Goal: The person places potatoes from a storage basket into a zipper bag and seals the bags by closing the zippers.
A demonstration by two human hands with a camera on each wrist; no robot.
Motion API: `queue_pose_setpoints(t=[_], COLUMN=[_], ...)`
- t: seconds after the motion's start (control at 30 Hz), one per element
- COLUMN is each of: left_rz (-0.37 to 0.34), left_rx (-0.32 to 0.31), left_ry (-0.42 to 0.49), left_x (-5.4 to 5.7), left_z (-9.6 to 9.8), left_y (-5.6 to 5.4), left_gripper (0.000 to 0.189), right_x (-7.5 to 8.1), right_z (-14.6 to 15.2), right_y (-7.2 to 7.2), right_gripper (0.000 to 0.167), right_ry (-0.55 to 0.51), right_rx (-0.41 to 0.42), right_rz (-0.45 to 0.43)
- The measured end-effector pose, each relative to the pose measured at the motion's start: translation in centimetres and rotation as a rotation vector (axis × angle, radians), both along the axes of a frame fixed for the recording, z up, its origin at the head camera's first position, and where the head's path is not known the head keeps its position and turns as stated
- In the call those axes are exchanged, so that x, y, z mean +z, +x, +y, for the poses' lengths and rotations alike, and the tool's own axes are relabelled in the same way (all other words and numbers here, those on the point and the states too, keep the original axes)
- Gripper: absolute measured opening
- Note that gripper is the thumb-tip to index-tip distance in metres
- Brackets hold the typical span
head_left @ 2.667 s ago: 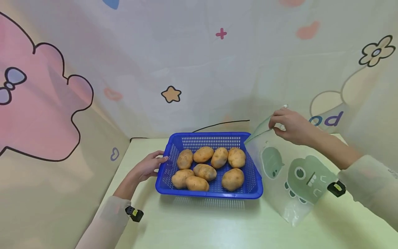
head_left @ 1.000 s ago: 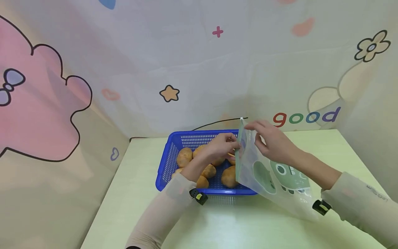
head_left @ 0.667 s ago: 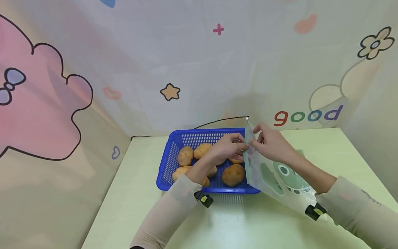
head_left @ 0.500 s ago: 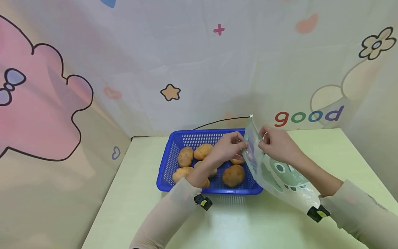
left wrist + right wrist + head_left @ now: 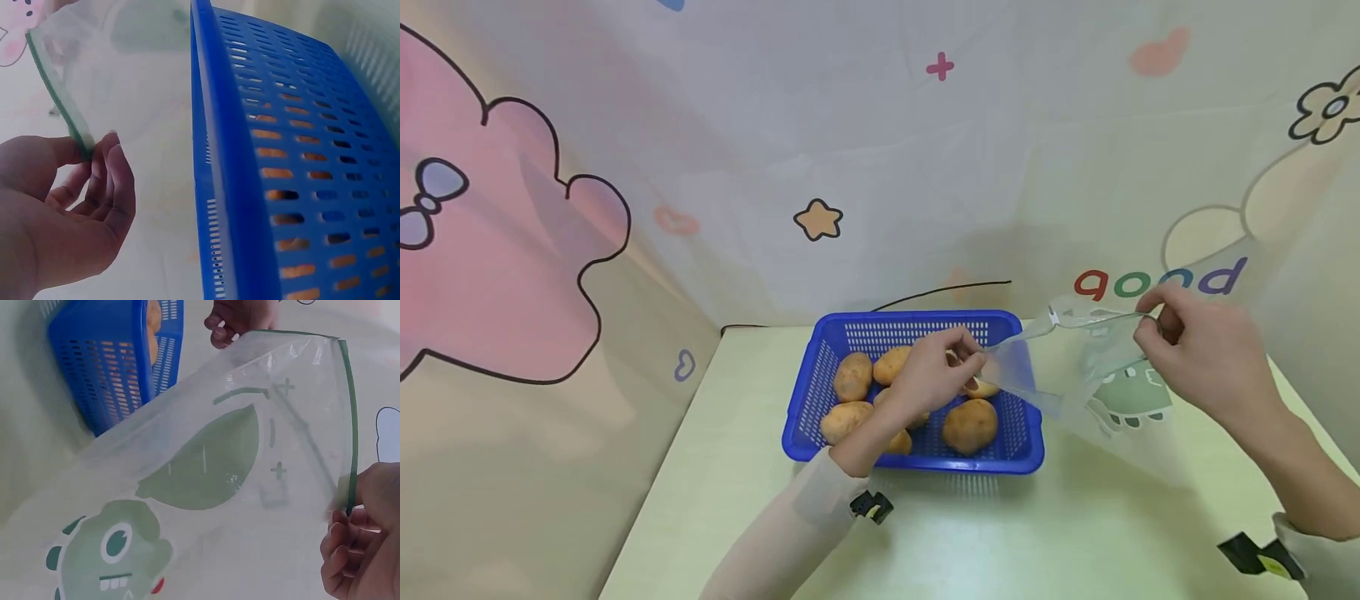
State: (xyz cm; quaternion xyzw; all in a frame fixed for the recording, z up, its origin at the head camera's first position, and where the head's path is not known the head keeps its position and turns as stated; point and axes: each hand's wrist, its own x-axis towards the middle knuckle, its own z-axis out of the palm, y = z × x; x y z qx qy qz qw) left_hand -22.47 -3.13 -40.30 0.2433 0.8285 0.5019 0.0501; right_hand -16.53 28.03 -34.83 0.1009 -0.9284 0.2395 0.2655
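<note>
Plastic, thin and translucent, is forming the zip bag (image 5: 1127,408), which is stretching between two hands beside the right end of a blue slotted basket (image 5: 955,468), one side of its mouth reaching over that basket; the left hand (image 5: 938,367) is pinching the green zip rim (image 5: 352,412) above the basket, thumb meeting bent fingers with no visible gap; the right hand (image 5: 1213,350) is pinching the same rim well apart from it, fingers likewise bent against the thumb, so the mouth is gaping between them; the printed body is slanting down towards the pale tabletop (image 5: 737,442), though whether its bottom is touching I cannot tell; the film is looking light, limp and slick, probably sagging and creasing wherever nothing is supporting it; the rim is seeming the stiffest part, so the surest hold is likely lying there, on opposite sides of the mouth; several potatoes (image 5: 970,426) are lying in the basket, some hiding behind the left forearm; they are looking firm, far heavier than the film and easily bruised, so a hold round the middle is probably suiting them best.
</note>
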Motion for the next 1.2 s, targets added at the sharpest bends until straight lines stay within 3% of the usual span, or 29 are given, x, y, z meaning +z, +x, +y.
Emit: queue_pose_setpoints(t=[0.1,0.3,0.47,0.57,0.67,0.77,0.9,1.03,1.2], left_rz=[0.059,0.286,0.321,0.283,0.203,0.115,-0.003,-0.115,-0.113], left_rx=[-0.013,-0.040,-0.038,-0.005,0.015,0.018,-0.001,-0.034,-0.040], left_ry=[-0.042,-0.189,-0.212,-0.180,-0.108,-0.036,0.037,0.078,0.023], left_x=[-0.1,-1.0,-2.1,-2.7,-3.2,-3.5,-3.6,-3.3,-3.4], left_z=[-0.1,-0.3,-0.4,-0.3,-0.2,-0.2,-0.3,-0.5,-1.0], left_y=[-0.1,-0.5,-0.9,-1.3,-1.3,-1.2,-1.3,-1.3,-1.1], left_gripper=[0.007,0.007,0.007,0.008,0.008,0.008,0.009,0.016,0.025], right_x=[0.5,0.9,0.9,1.1,1.3,1.2,0.7,-0.3,-1.2], right_z=[1.0,2.6,3.0,3.0,3.0,3.0,2.8,2.5,2.4], right_y=[0.3,0.8,1.4,1.1,0.7,0.5,0.0,-0.5,-1.1], right_gripper=[0.015,0.017,0.019,0.017,0.014,0.023,0.047,0.047,0.044], right_ry=[-0.006,0.068,0.075,-0.027,-0.122,-0.119,-0.033,0.008,0.015], right_rx=[0.013,0.081,0.181,0.239,0.289,0.326,0.368,0.381,0.401], right_rz=[-0.012,-0.092,-0.184,-0.246,-0.299,-0.313,-0.247,-0.146,-0.083])
